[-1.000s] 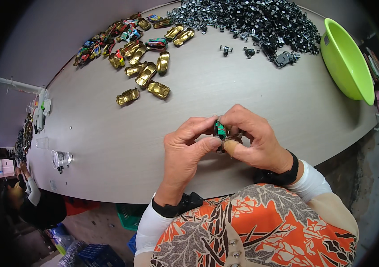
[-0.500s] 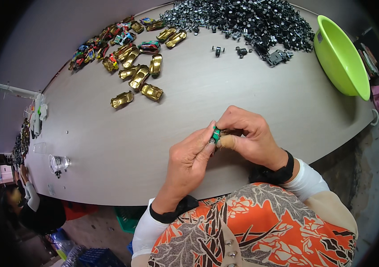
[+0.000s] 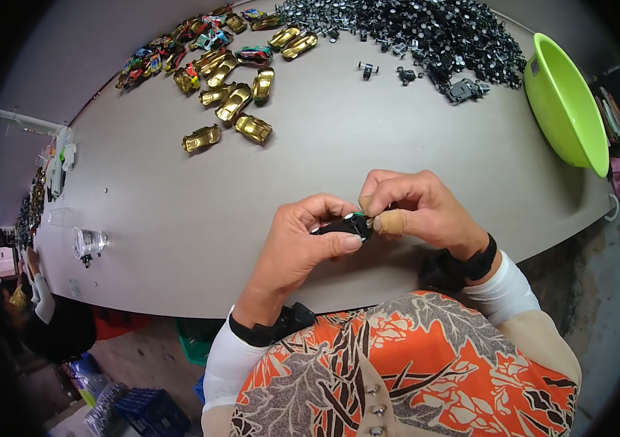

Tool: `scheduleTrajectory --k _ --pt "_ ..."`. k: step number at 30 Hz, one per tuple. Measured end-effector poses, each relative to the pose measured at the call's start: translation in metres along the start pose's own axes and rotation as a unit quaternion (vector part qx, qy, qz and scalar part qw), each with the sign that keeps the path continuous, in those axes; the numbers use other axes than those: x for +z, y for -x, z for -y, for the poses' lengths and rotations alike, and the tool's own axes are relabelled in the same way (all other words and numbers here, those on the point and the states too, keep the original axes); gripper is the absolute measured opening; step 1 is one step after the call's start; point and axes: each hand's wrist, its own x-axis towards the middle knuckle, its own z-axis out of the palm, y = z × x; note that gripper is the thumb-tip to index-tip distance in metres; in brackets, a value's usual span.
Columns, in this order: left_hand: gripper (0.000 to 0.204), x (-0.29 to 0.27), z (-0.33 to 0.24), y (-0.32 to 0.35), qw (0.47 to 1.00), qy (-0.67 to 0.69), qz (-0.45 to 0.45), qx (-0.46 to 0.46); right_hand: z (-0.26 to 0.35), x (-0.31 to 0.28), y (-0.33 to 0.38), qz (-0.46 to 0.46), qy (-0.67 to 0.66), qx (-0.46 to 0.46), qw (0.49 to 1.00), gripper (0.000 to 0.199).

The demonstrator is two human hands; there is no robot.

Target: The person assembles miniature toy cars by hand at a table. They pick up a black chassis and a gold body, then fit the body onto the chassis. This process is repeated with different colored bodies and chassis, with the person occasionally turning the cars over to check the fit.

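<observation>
A small toy car (image 3: 348,228) is held over the near part of the table, its black underside and wheels turned up, with a bit of green showing at its edge. My left hand (image 3: 292,244) is closed round it, thumb pressed along the underside. At the car's right end, the thumb and forefinger of my right hand (image 3: 430,215) pinch its tip. A tan wrap covers that thumb. What exactly lies between those fingertips is hidden.
Gold toy car bodies (image 3: 234,103) and multicoloured ones (image 3: 153,67) lie at the far left. A heap of black wheeled chassis (image 3: 426,36) spreads at the back, beside a lime-green basin (image 3: 569,109). A clear cup (image 3: 89,242) stands left; another person (image 3: 51,313) sits beyond.
The car has been turned over, from showing its green side to black underside up. My left hand has opened out along it; my right hand has shifted slightly right. The view has tilted a little.
</observation>
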Motion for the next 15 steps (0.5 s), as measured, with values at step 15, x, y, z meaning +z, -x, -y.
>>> scheduleTrajectory --k 15 --pt "0.016 0.01 0.011 0.001 0.982 -0.167 -0.074 0.04 -0.025 0.02 0.0 -0.122 0.326 -0.102 0.932 0.012"
